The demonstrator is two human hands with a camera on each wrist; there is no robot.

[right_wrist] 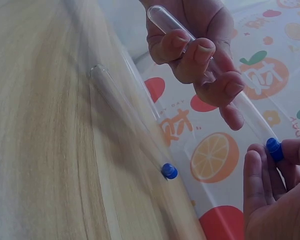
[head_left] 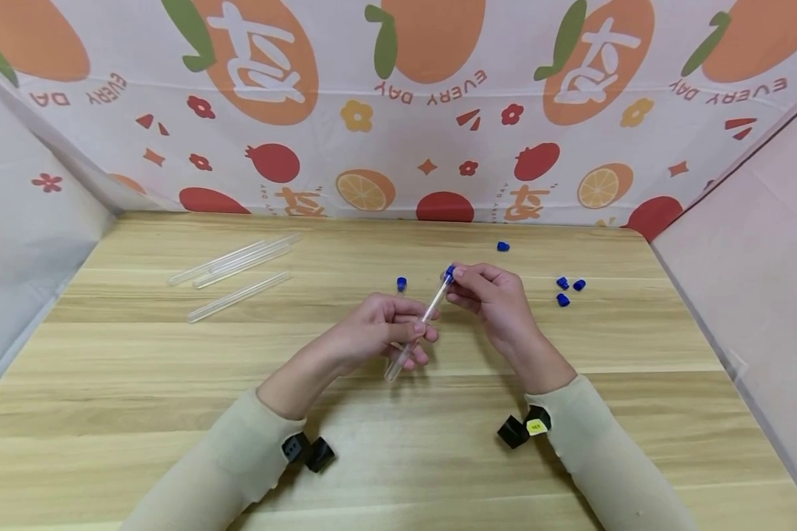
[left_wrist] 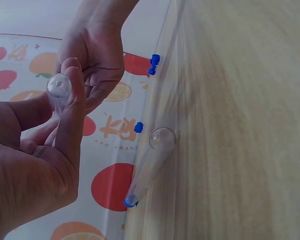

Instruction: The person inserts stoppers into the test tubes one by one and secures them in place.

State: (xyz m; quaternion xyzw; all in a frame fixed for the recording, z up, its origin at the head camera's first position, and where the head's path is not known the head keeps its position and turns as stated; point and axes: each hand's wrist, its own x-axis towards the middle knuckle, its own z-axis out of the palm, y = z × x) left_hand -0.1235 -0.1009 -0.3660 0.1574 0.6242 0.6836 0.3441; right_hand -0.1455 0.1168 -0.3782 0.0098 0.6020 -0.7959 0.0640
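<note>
A clear test tube (head_left: 433, 304) is gripped by my left hand (head_left: 375, 328), thumb on one side and fingers on the other, its rounded end slanting down toward me. At its upper end sits a blue cap (head_left: 449, 272), pinched between the thumb and fingers of my right hand (head_left: 494, 299). The right wrist view shows that cap (right_wrist: 274, 149) in line with the tube's end. Under and beyond my left hand, a second test tube (right_wrist: 117, 100) lies on the table with a blue cap (right_wrist: 169, 171) on its far end; the hand hides part of it in the head view.
Several uncapped test tubes (head_left: 239, 297) lie on the wooden table (head_left: 139, 383) at the left. Loose blue caps (head_left: 563, 300) are grouped at the right, with a single cap (head_left: 502, 246) farther back. A fruit-print cloth (head_left: 398, 147) hangs behind the table's far edge.
</note>
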